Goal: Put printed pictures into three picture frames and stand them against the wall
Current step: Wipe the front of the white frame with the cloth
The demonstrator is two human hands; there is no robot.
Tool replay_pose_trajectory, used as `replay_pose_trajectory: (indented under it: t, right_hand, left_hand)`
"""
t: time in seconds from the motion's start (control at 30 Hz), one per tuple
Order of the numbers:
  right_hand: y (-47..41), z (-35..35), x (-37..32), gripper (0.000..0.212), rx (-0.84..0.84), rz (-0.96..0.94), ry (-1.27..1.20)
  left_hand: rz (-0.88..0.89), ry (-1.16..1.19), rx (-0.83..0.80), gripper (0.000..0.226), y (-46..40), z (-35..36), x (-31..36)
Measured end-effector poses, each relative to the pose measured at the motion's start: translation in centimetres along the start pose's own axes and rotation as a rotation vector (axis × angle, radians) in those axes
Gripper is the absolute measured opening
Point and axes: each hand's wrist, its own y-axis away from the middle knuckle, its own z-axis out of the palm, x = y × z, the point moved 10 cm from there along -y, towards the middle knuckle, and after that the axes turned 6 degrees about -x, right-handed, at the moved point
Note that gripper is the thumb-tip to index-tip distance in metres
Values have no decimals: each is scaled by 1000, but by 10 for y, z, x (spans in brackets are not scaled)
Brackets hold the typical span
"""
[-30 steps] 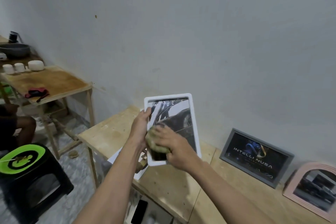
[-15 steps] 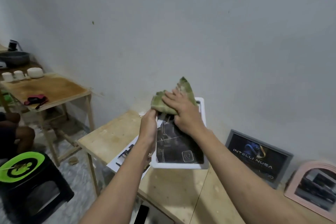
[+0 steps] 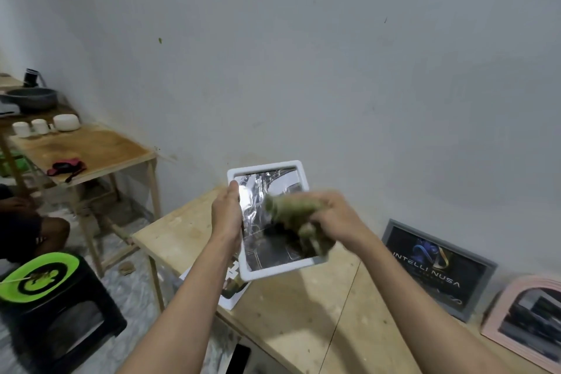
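My left hand (image 3: 227,218) grips the left edge of a white picture frame (image 3: 267,273), held upright above the wooden table (image 3: 303,313). Its glass reflects light over a dark picture. My right hand (image 3: 337,218) holds a bunched green cloth (image 3: 291,215) against the right half of the glass; the cloth is blurred. A grey frame (image 3: 437,267) with an "INTELLI NUSA" print leans against the wall to the right. A pink arched frame (image 3: 522,319) with a dark picture leans against the wall at the far right.
A printed sheet (image 3: 233,285) hangs over the table's left edge under the white frame. A second wooden table (image 3: 91,149) at the left carries white cups, a pan and a red-black item. A black stool with a green top (image 3: 39,279) and a seated person's leg (image 3: 33,234) are at the lower left.
My right hand has swept the green cloth from the frame's top edge down over the right half of the glass. The frame has tilted more upright in my left hand.
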Motion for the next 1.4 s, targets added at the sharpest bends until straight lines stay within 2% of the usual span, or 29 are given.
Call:
replay_pose_trajectory:
  t: [0.07,0.1,0.17,0.23,0.33,0.4,0.47,0.5,0.53,0.57,0.63,0.67,0.7,0.73,0.8,0.83,0.93,1.03,1.1,1.17,1.27,1.33,1.4]
  right_hand:
    - [-18,-38,-31,68,241,-193,26]
    - [-26,-38,-42,67,261,-287,112]
    - [-34,-8,-47,53,181,-411,349]
    - [-31,32,-29,37,54,-449,455]
    - [-8,74,13,42,-131,-350,385]
    - [9,83,41,56,-295,-114,265]
    - [28,86,57,60,-471,94,175]
    - [32,80,58,58,-490,144,151]
    - [32,68,51,57,-433,165,106]
    - [24,48,43,57,-300,155,20]
    - [3,-5,18,59,80,40,-136]
    - [-5,-25,-2,61,241,-83,-83]
    - [-12,-31,-23,65,329,-205,55]
    - [-18,-26,-41,66,347,-322,219]
    - [-27,16,-53,58,238,-464,540]
    - [-28,39,-49,52,162,-480,618]
    - [-16,70,-29,44,72,-503,580]
    - [-6,70,-4,42,-19,-478,482]
    - [8,79,20,48,-157,-385,376]
    - [26,91,46,50,-303,-232,297]
    - [39,85,70,46,-424,16,150]
    - [32,53,64,47,-322,70,58]
    - [16,-5,37,55,-19,-51,33]
  left_hand:
    - [10,9,-48,48,2,8,0]
    - [29,6,-86,45,3,17,3]
    - [74,44,-109,38,9,29,13]
    - [83,114,-100,32,10,32,18]
    - [56,43,-64,33,11,16,13]
    - [52,-12,-40,35,12,2,7]
    - [25,16,-27,39,12,-7,0]
    - [22,19,-19,41,11,-11,-1]
    - [26,12,-16,45,8,-11,-2]
    - [22,2,-27,51,4,-11,-5]
    - [-1,8,-79,57,3,1,-9]
    - [-10,18,-113,54,8,11,-7]
    - [-26,48,-149,51,14,23,-3]
    - [-56,106,-187,52,22,37,0]
    - [-99,253,-254,59,29,61,5]
    - [-92,312,-286,62,28,68,9]
    - [-128,362,-316,58,24,63,7]
    - [-276,297,-334,46,28,54,-14]
    - [-282,193,-224,41,23,38,-21]
    - [-211,80,-91,50,13,23,-23]
    - [-142,-13,-52,36,11,22,-23]
    - [-85,-93,-23,33,11,23,-16]
    - [-47,-103,-32,38,7,27,-16]
